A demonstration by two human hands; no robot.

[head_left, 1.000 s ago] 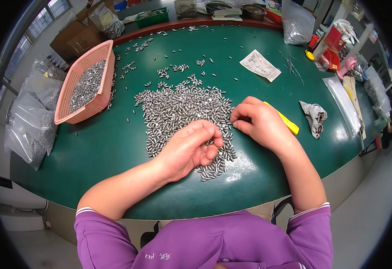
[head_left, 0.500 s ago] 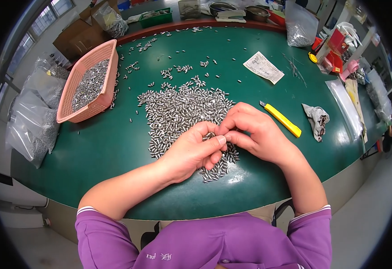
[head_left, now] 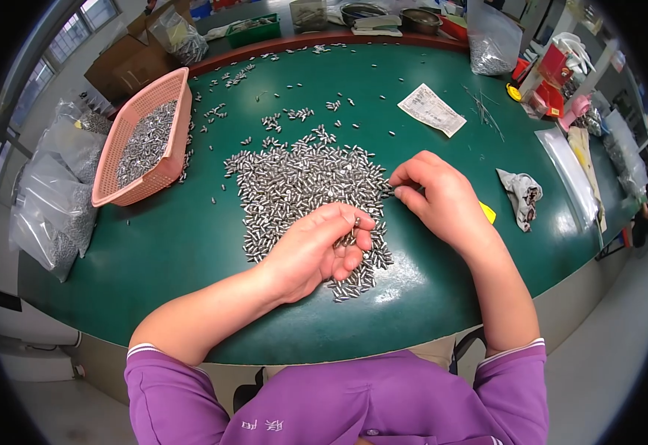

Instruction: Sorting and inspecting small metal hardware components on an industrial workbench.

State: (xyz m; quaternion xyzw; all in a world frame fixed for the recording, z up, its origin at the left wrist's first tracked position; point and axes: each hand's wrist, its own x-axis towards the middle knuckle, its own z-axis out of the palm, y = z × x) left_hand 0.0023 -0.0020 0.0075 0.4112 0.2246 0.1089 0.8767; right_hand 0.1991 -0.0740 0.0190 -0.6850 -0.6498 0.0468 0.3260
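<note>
A big heap of small silver metal pins (head_left: 298, 185) lies spread on the green table (head_left: 153, 252). My left hand (head_left: 316, 248) rests palm-up at the heap's near edge, fingers curled around a few pins, one pinched at the fingertips. My right hand (head_left: 439, 196) sits at the heap's right edge, thumb and fingers pinched together on the pins there. A yellow utility knife (head_left: 488, 213) pokes out from under my right hand.
A pink plastic basket (head_left: 160, 122) of pins stands at the left. Clear bags of parts (head_left: 53, 200) hang off the left edge. A paper slip (head_left: 431, 109), a crumpled rag (head_left: 522, 194), a flat plastic bag (head_left: 568, 174) and trays along the back lie around.
My right hand moved in to meet the left, then back out to the heap's right edge. The left hand turned more palm-up with pins in it.
</note>
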